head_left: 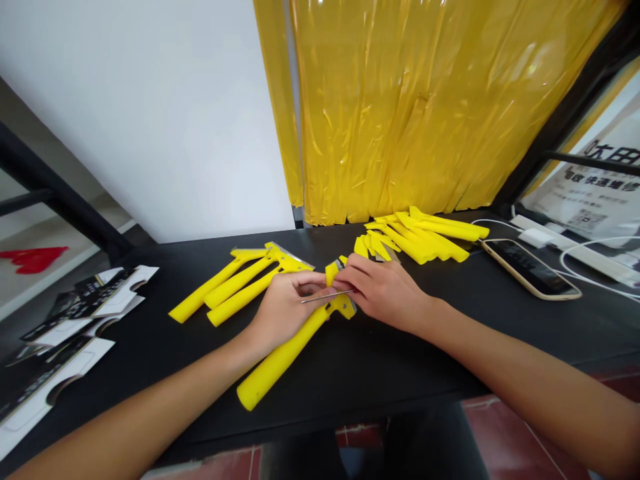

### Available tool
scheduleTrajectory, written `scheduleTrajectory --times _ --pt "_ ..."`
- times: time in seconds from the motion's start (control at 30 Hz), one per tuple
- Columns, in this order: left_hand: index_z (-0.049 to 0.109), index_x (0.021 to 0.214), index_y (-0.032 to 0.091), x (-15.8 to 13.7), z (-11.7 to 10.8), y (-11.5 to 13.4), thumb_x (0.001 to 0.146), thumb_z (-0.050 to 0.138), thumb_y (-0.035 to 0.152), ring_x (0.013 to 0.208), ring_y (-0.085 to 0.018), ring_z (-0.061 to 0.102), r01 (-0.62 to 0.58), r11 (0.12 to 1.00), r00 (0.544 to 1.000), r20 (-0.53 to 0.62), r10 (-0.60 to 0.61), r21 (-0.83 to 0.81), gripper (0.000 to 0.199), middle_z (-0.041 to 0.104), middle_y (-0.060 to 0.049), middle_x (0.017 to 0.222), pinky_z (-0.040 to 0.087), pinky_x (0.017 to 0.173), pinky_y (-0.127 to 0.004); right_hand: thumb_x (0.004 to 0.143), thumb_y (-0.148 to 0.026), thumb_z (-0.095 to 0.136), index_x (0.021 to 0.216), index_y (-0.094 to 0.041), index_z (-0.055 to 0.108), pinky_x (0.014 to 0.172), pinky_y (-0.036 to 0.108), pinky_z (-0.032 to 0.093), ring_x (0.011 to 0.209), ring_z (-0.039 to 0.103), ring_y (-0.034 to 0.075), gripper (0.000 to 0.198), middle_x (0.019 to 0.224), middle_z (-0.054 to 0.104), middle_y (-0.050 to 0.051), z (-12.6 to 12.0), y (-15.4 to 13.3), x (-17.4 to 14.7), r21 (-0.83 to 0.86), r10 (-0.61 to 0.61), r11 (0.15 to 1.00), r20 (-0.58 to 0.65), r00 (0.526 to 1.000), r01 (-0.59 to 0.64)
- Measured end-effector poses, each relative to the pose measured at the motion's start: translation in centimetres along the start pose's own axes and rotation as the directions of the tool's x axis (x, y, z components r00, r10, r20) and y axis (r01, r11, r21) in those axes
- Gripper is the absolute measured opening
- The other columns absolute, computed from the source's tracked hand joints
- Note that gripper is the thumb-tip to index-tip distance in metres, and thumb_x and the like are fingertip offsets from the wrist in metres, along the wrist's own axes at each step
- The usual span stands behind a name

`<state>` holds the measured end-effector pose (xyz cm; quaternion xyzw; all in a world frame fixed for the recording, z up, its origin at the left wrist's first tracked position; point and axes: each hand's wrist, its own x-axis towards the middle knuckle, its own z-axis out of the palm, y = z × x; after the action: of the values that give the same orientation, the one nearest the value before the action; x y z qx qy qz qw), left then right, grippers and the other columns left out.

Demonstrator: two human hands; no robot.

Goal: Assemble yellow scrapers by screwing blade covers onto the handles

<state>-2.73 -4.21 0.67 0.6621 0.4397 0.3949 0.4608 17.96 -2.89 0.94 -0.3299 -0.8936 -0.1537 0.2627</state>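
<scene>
A yellow tool with a long round handle (pixel 283 363) and a flat metal-edged head lies slanted on the black table. My left hand (pixel 283 307) is closed around it just below the head. My right hand (pixel 383 290) pinches at the head, its fingertips close to my left thumb. A thin metal rod (pixel 325 296) runs from my right fingers across my left thumb; its other end is hidden. Left of my hands lie several similar yellow tools (pixel 245 287) side by side. Beyond my right hand are yellow handles (pixel 425 237) in a pile, with smaller yellow pieces (pixel 373 245) beside them.
Black and white printed cards (pixel 75 327) are stacked at the table's left. A phone (pixel 533 267) lies on the right beside a white power strip (pixel 575 250) with cables. Yellow plastic sheeting (pixel 395 120) and a white panel (pixel 165 113) rise behind the black table (pixel 380 380).
</scene>
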Motion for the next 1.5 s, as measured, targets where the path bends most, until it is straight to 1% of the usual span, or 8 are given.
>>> scheduleTrajectory --times 0.2,0.47,0.7,0.83,1.0,1.2,1.37,1.5 --pt "0.078 0.094 0.018 0.0 0.0 0.2 0.076 0.080 0.036 0.087 -0.024 0.072 0.058 0.996 0.997 0.052 -0.055 -0.062 0.025 0.077 -0.006 0.093 0.059 0.078 -0.034 0.101 -0.024 0.042 0.096 -0.018 0.064 0.049 0.032 0.019 0.063 0.045 0.014 0.023 0.094 0.061 0.006 0.1 -0.4 0.1 -0.098 -0.031 0.994 0.068 0.997 0.038" --pt "0.078 0.086 0.018 0.4 -0.4 0.3 0.073 0.083 0.036 0.058 -0.015 0.065 0.192 0.955 0.980 0.101 -0.173 -0.228 0.023 0.073 -0.001 0.075 0.059 0.060 -0.029 0.101 -0.022 0.045 0.103 -0.019 0.063 0.049 0.032 0.019 0.066 0.048 0.014 0.019 0.094 0.060 0.004 0.1 0.2 0.1 -0.098 -0.035 0.994 0.111 0.993 0.046" --pt "0.077 0.089 0.017 0.2 -0.5 0.4 0.073 0.083 0.038 0.076 -0.022 0.070 0.183 0.972 0.980 0.108 -0.168 -0.148 0.027 0.075 -0.005 0.084 0.061 0.065 -0.033 0.094 -0.014 0.049 0.099 -0.018 0.062 0.049 0.032 0.017 0.065 0.047 0.014 0.014 0.095 0.059 0.004 -0.6 -0.1 0.2 -0.080 -0.047 0.995 0.178 0.983 0.062" --pt "0.076 0.092 0.016 0.4 -0.7 0.7 0.075 0.081 0.037 0.080 -0.022 0.070 0.188 0.968 0.975 0.155 -0.162 -0.166 0.027 0.075 -0.006 0.089 0.060 0.067 -0.032 0.097 -0.026 0.051 0.098 -0.021 0.061 0.051 0.029 0.023 0.064 0.047 0.012 0.011 0.094 0.060 0.002 -0.3 0.0 0.2 0.125 0.074 0.988 0.163 0.984 -0.096" --pt "0.073 0.088 0.015 0.7 -1.6 0.7 0.077 0.080 0.034 0.071 -0.016 0.067 0.252 0.950 0.956 0.197 -0.216 -0.186 0.023 0.070 -0.003 0.082 0.058 0.071 -0.031 0.097 -0.047 0.051 0.092 -0.019 0.057 0.056 0.025 0.032 0.060 0.045 0.011 0.029 0.069 0.051 -0.004 0.6 1.2 0.7 0.623 0.430 0.622 0.234 0.872 -0.474" --pt "0.073 0.087 0.016 1.1 -2.3 0.3 0.080 0.078 0.035 0.062 -0.011 0.060 0.338 0.930 0.917 0.274 -0.291 -0.144 0.022 0.066 -0.001 0.073 0.052 0.066 -0.027 0.088 -0.051 0.063 0.070 -0.016 0.062 0.053 0.025 0.028 0.057 0.037 0.009 0.039 0.063 0.046 -0.004 0.8 0.9 1.0 0.749 0.312 0.302 0.507 0.804 -0.589" --pt "0.072 0.081 0.014 1.2 -2.4 0.5 0.076 0.081 0.034 0.057 -0.008 0.052 0.312 0.948 0.930 0.223 -0.293 -0.056 0.023 0.068 -0.002 0.069 0.036 0.052 -0.020 0.079 -0.053 0.072 0.066 -0.017 0.059 0.042 0.025 0.013 0.043 0.021 0.005 0.040 0.050 0.036 -0.008 1.2 0.3 0.8 0.722 0.329 -0.003 0.654 0.681 -0.692" --pt "0.069 0.083 0.014 1.1 -2.4 0.6 0.076 0.081 0.035 0.059 -0.008 0.053 0.298 0.954 0.933 0.223 -0.283 -0.036 0.024 0.070 -0.001 0.069 0.035 0.055 -0.020 0.075 -0.050 0.077 0.063 -0.017 0.056 0.040 0.025 0.010 0.041 0.020 0.004 0.041 0.049 0.034 -0.009 1.7 0.4 0.6 0.706 0.315 -0.123 0.695 0.647 -0.698"
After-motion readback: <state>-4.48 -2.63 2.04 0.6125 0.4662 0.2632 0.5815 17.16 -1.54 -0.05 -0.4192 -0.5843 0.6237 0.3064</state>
